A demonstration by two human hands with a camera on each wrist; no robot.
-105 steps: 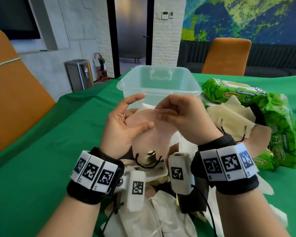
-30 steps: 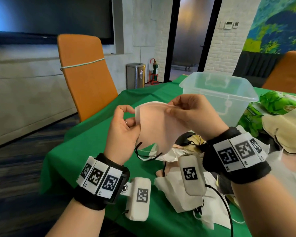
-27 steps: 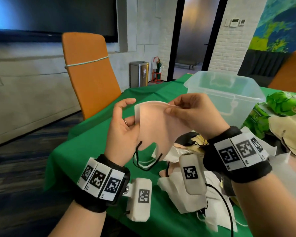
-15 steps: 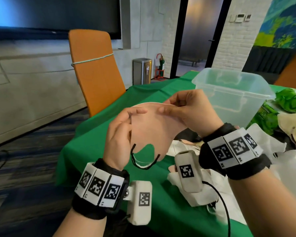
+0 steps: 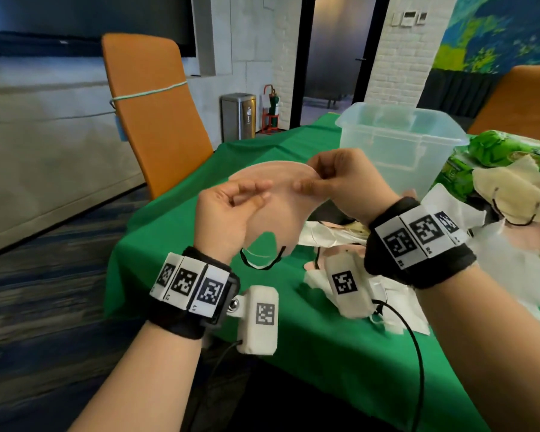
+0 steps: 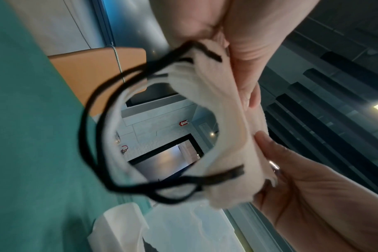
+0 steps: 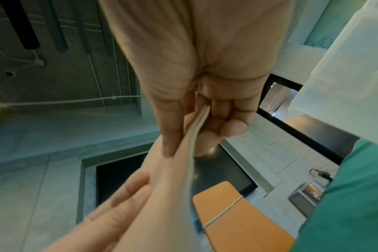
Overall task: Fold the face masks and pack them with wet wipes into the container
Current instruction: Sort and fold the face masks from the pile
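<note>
Pink fabric, folded flat into a half-round shape, is the face mask (image 5: pixel 281 213) held up in the air between both hands, above the near corner of the green-covered surface (image 5: pixel 181 244). The left hand (image 5: pixel 228 219) holds the mask's left side, its fingers (image 5: pixel 250 190) lightly curled with the tips on the cloth and the thumb against the face turned toward the person. The right hand (image 5: pixel 349 188) pinches the mask's upper right edge; the right wrist view shows the doubled edge clamped between thumb and curled fingers (image 7: pixel 227 119). Black ear loops (image 5: pixel 262 260) dangle from the mask's lower edge, and the left wrist view shows them hanging as two overlapping rings (image 6: pixel 101 136).

Beyond the mask, further along the surface, stands the clear plastic container (image 5: pixel 399 141), open at the top. Just right of the container lie green packs of wet wipes (image 5: pixel 496 151), with a cream mask (image 5: pixel 518 194) resting on them. Below the right hand, between it and the surface's near edge, lies a loose heap of white and pink masks (image 5: pixel 334 235). An orange chair (image 5: pixel 156 113) stands left of the surface.
</note>
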